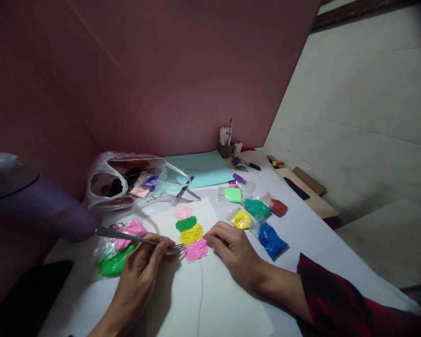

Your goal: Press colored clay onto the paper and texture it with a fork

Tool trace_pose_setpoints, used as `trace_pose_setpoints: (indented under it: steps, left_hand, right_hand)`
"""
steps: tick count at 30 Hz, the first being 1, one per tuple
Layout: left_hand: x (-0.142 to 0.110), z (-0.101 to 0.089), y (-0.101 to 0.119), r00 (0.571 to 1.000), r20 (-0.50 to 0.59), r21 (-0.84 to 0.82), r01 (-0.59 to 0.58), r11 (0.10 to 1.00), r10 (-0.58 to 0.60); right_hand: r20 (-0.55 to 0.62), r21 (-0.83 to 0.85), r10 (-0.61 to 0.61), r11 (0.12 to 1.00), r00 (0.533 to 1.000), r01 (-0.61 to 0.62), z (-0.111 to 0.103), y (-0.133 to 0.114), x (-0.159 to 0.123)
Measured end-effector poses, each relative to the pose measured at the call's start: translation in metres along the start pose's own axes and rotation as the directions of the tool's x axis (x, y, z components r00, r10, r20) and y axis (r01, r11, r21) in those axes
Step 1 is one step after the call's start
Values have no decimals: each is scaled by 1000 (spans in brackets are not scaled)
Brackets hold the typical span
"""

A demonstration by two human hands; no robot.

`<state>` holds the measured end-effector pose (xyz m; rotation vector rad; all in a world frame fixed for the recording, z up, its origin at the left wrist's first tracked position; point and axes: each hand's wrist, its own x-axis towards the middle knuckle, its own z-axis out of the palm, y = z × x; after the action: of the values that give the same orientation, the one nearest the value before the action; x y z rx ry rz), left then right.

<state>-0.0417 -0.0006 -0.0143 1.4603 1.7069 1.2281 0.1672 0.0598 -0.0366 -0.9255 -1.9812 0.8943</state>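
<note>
My left hand (145,264) is closed around a metal fork (126,236), its handle pointing up to the left. The tines reach the left edge of a bright pink clay patch (196,251). Above that patch, yellow clay (192,234), green clay (186,223) and pale pink clay (184,213) form a textured column on a white sheet (182,299). At the column's right edge, my right hand (236,252) has thumb and fingers pinched together; whatever is between them is hidden. A thin drawn line runs down the sheet below the clay.
Packets of blue (272,241), yellow (242,219) and teal clay (257,208) lie right. Pink (131,232) and green packets (115,262) lie left. Behind are a plastic bag (105,182), turquoise paper (199,168) and a brush cup (226,150). A purple lamp-like object (56,215) juts in from the left.
</note>
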Motion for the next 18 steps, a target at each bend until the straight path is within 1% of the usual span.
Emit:
trace_pose_setpoints:
  steps: [3, 8, 12, 18]
  left_hand:
    - [0, 1, -1, 1000, 10, -30, -5, 1000, 5]
    - [-1, 2, -6, 999, 37, -79, 42, 996, -39]
    - [-3, 1, -7, 999, 40, -52, 28, 998, -26]
    - [-1, 0, -2, 1000, 26, -9, -5, 1000, 6]
  right_hand:
    - [-2, -4, 0, 1000, 1000, 0, 0, 0, 0]
    - [2, 10, 2, 1000, 1000, -2, 1, -1, -1]
    - [-1, 16, 3, 1000, 1000, -3, 0, -1, 0]
    - [-3, 8, -8, 1000, 1000, 8, -1, -1, 1]
